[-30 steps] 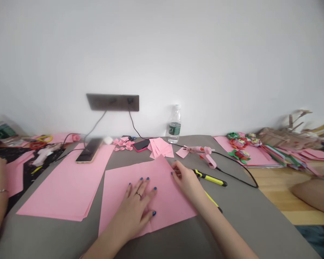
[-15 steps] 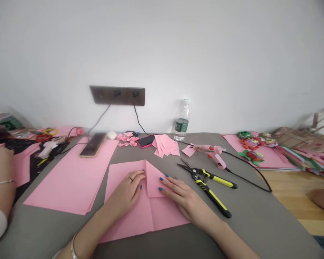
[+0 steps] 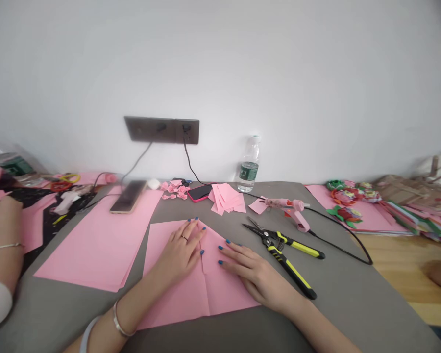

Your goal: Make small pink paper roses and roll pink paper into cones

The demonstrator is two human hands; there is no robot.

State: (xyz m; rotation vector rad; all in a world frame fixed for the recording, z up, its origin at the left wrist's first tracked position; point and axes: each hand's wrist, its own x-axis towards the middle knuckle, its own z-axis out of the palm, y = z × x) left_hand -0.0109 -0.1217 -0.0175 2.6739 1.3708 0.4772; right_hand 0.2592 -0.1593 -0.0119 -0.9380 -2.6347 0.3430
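Note:
A creased pink sheet point(image 3: 185, 299) lies on the grey table in front of me, its upper right corner folded in toward the centre crease. My left hand point(image 3: 182, 247) rests on the top of the sheet at the crease, its fingers apart and the fingertips on the fold. On the right part of the sheet lies my right hand point(image 3: 253, 272), fingers spread over the slanted folded edge. Neither hand grips anything. Pliers with yellow and black handles point(image 3: 288, 264) lie open just right of my right hand.
Large pink sheets point(image 3: 91, 245) with a phone point(image 3: 128, 197) on them lie left. Behind are small pink squares point(image 3: 226, 198), a bottle point(image 3: 249, 169) and a corded pink glue gun point(image 3: 297, 215). Paper flowers point(image 3: 345, 196) sit right. Another person's arm point(image 3: 3, 230) is at far left.
My left hand has moved right and slightly up, onto the centre crease and the folded flap's edge. My right hand stays nearly in place. The view has shifted slightly.

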